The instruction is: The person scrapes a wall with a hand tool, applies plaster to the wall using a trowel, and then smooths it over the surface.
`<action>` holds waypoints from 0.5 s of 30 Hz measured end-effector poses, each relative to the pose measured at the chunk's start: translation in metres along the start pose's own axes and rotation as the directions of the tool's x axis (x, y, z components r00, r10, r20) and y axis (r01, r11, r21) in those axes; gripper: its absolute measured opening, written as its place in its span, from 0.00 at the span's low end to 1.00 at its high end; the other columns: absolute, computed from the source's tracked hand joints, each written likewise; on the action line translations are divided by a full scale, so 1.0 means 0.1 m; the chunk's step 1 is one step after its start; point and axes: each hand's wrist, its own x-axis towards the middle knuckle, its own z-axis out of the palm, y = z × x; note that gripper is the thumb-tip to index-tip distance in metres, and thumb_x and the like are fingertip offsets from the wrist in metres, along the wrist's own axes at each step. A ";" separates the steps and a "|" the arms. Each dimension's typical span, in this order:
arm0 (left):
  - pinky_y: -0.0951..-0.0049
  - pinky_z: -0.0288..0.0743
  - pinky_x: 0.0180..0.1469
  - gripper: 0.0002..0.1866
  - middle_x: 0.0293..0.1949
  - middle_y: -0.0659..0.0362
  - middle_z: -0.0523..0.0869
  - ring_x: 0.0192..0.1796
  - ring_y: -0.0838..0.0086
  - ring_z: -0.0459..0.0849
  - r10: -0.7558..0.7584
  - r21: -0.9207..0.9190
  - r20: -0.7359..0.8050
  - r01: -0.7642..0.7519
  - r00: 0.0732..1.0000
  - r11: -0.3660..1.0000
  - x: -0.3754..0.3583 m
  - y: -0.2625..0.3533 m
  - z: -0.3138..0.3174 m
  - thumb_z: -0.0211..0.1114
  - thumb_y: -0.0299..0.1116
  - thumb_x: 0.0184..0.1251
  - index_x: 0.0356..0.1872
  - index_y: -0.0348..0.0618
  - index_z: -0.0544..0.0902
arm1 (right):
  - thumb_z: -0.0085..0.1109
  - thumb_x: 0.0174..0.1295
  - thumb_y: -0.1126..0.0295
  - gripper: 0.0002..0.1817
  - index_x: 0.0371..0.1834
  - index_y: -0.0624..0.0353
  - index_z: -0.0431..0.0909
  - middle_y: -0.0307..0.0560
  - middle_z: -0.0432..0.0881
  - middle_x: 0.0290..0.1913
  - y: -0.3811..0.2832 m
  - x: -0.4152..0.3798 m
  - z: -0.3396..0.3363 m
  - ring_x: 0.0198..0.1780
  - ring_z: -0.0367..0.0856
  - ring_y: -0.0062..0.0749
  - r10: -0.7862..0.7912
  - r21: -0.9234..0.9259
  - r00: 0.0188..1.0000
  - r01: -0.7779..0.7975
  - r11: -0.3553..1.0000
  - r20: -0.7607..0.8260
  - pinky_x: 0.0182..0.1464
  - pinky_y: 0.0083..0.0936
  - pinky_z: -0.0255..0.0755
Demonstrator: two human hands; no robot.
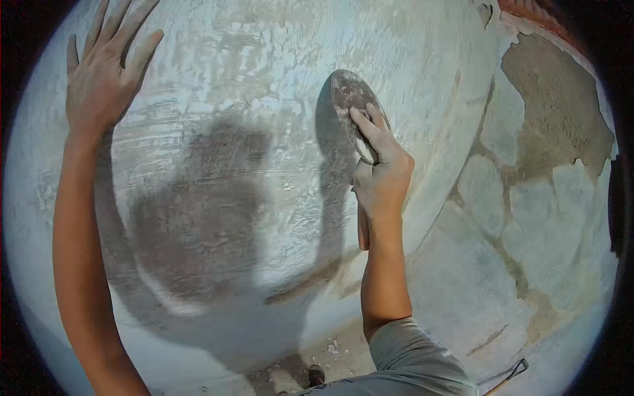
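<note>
My left hand [100, 86] is spread against the plastered wall [290, 218] at the upper left, fingers apart and pointing up. Right of centre, my right hand [388, 162] is wrapped around a round-ended trowel [348, 87], two fingers stretched along the back of its blade. The blade, smeared with pale plaster, points up close over the wall. Part of its brown handle [363, 230] shows below my fist. Wet-looking plaster with streaks and ripples surrounds the blade, and shadows of my head and arms fall across it.
To the right, a patchwork surface [485, 198] has mortar-filled gaps, with a rough brown patch [558, 92] above it. A long-handled tool [508, 379] stands at the lower right. Below, white scraps [334, 346] lie on the ground by a shoe [317, 375].
</note>
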 end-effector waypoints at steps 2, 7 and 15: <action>0.43 0.41 0.78 0.28 0.77 0.75 0.58 0.79 0.69 0.54 -0.006 -0.033 -0.013 0.005 1.000 0.999 -0.02 -0.02 0.00 0.46 0.64 0.72 0.72 0.84 0.63 | 0.51 0.39 0.94 0.39 0.57 0.52 0.83 0.62 0.75 0.65 0.00 -0.06 0.02 0.64 0.77 0.50 0.028 0.028 1.000 -0.028 0.999 0.011 0.59 0.32 0.76; 0.29 0.45 0.70 0.33 0.77 0.45 0.56 0.76 0.38 0.54 -0.014 -0.332 0.180 0.074 0.984 0.940 0.10 0.03 -0.32 0.51 0.60 0.69 0.71 0.57 0.72 | 0.50 0.40 0.94 0.37 0.57 0.54 0.83 0.63 0.75 0.65 -0.06 -0.54 0.05 0.65 0.77 0.51 -0.010 -0.057 0.999 0.013 0.998 0.047 0.59 0.30 0.75; 0.47 0.43 0.77 0.28 0.74 0.52 0.65 0.77 0.50 0.58 -0.082 -0.269 0.155 0.122 0.985 0.955 0.04 0.11 -0.39 0.59 0.44 0.66 0.67 0.51 0.73 | 0.54 0.38 0.93 0.40 0.58 0.49 0.82 0.60 0.76 0.64 0.02 -0.26 0.01 0.62 0.80 0.49 -0.027 -0.068 0.999 0.028 0.997 0.023 0.57 0.28 0.77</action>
